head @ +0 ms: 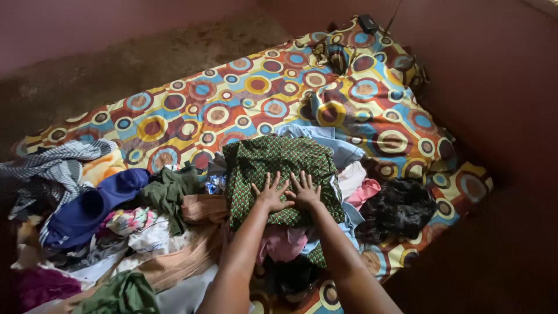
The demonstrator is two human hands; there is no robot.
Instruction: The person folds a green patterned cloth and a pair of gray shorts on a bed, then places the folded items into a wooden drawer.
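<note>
Pressing both hands (288, 193) flat on lengthwise-lying green cloth (279, 168).

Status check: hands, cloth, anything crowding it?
Left hand and right hand flat, fingers spread, side by side on the green patterned cloth. Cloth lies folded on the clothes pile. Pink garment and black garment close beside.

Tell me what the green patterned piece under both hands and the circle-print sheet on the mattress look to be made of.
Green patterned cloth: seems a woven printed cotton, matte, holding crisp folds under the left hand and right hand. Circle-print sheet: likely thin cotton or a blend, matte, with soft wrinkles and bunching near the far corner. The exact fibre cannot be told from here.
</note>
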